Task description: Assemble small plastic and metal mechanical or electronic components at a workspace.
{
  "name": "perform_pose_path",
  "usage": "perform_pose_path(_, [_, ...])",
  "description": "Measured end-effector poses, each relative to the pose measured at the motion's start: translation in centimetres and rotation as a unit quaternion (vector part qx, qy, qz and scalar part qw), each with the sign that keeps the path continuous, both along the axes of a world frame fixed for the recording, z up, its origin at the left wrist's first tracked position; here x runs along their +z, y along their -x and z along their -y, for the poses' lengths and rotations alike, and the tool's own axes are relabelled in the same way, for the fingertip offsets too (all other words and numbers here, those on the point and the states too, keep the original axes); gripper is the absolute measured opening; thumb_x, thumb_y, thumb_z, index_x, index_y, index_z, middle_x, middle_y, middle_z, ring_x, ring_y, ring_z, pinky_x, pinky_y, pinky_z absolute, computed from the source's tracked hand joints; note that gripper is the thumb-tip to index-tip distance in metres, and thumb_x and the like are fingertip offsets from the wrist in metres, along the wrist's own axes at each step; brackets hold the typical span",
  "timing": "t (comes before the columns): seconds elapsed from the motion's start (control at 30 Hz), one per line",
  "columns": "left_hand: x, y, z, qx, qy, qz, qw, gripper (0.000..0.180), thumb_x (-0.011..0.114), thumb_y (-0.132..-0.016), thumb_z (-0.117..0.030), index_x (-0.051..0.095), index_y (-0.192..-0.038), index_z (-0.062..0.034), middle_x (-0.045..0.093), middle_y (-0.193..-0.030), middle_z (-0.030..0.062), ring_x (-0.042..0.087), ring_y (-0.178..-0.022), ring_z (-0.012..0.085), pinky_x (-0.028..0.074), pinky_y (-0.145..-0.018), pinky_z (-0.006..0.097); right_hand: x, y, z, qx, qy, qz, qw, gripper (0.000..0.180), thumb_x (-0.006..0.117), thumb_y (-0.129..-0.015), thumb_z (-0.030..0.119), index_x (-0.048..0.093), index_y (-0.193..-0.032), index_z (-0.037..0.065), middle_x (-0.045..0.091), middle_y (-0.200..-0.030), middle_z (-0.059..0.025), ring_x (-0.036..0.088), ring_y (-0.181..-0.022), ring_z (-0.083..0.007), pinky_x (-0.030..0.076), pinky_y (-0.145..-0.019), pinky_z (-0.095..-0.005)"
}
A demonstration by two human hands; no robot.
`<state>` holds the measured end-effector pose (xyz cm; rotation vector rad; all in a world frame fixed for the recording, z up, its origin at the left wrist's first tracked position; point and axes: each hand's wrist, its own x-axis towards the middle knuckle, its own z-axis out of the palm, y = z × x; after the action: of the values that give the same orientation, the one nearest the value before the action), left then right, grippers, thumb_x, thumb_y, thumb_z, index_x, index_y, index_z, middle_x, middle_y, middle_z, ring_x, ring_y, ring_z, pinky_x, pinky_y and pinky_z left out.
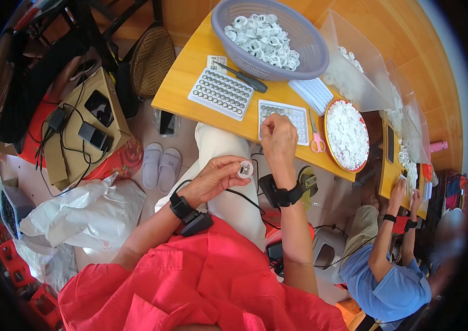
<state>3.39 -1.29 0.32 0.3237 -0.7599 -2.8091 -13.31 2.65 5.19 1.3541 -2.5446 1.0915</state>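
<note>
White ring part (245, 169) pinched in left hand (217, 176), flat face toward camera; right hand (278, 140) closed over battery tray (283, 118).

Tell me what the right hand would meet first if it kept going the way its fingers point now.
The right hand points up and away over the table edge, fingertips at the small white tray of button cells. That tray comes first; it may already be touching, as depth is unclear. Beyond lies the grey basket.

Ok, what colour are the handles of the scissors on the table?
Pink, on the scissors; clearest in the head view.
</note>
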Motion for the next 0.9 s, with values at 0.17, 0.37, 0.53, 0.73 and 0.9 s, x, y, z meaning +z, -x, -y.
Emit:
perform_pose_path(0.17, [0.0, 0.1, -0.1, -0.001, -0.002, 0.002, 1.000, 0.034, 0.056, -0.088, -0.020, 0.053, -0.114, 0.0028, 0.061, -0.101, 0.0108, 0.062, -0.087, 0.0186, 0.052, -0.081, 0.030, 0.3, 0.1, -0.1, 0.025, 0.011, -0.044, 0.999, 0.005, 0.058, -0.071, -0.003, 0.057, -0.075, -0.001, 0.056, -0.073, -0.0169, 0.056, -0.066, -0.0359, 0.045, -0.059, -0.0419])
perform_pose_path(0.37, [-0.2, -0.1, 0.1, -0.004, -0.014, 0.006, 1.000, 0.030, 0.055, -0.088, -0.017, 0.055, -0.112, 0.0015, 0.061, -0.102, 0.0097, 0.062, -0.090, 0.0182, 0.052, -0.082, 0.031, 3.4, -3.0, -3.9, 0.044, 0.088, 0.107, 0.989, 0.008, 0.060, -0.070, -0.005, 0.058, -0.077, -0.001, 0.056, -0.072, -0.0119, 0.056, -0.058, -0.0219, 0.045, -0.055, -0.0304])
perform_pose_path(0.53, [0.1, 0.2, -0.1, -0.011, -0.004, 0.003, 1.000, 0.028, 0.054, -0.089, -0.015, 0.055, -0.112, 0.0011, 0.060, -0.104, 0.0099, 0.061, -0.091, 0.0184, 0.052, -0.081, 0.031, 3.1, -5.9, -6.8, 0.081, 0.092, 0.107, 0.987, 0.012, 0.061, -0.070, -0.008, 0.056, -0.078, 0.000, 0.056, -0.071, -0.0088, 0.055, -0.057, -0.0188, 0.045, -0.053, -0.0292])
perform_pose_path(0.73, [0.3, 0.4, -0.3, -0.004, 0.017, 0.015, 1.000, 0.026, 0.053, -0.089, -0.014, 0.056, -0.110, 0.0010, 0.060, -0.106, 0.0099, 0.061, -0.092, 0.0179, 0.053, -0.080, 0.030, 1.3, -6.3, -7.2, 0.107, 0.111, 0.042, 0.987, 0.019, 0.061, -0.068, -0.010, 0.055, -0.081, 0.002, 0.056, -0.074, -0.0102, 0.056, -0.065, -0.0260, 0.045, -0.057, -0.0329])
perform_pose_path(0.9, [0.4, 0.3, -0.4, -0.002, 0.028, 0.031, 0.999, 0.025, 0.053, -0.089, -0.012, 0.057, -0.110, 0.0008, 0.060, -0.105, 0.0095, 0.060, -0.093, 0.0170, 0.053, -0.079, 0.030, 1.7, -6.1, -7.4, 0.134, 0.097, 0.022, 0.986, 0.018, 0.062, -0.068, -0.009, 0.055, -0.081, 0.002, 0.057, -0.074, -0.0102, 0.056, -0.065, -0.0257, 0.045, -0.056, -0.0323])
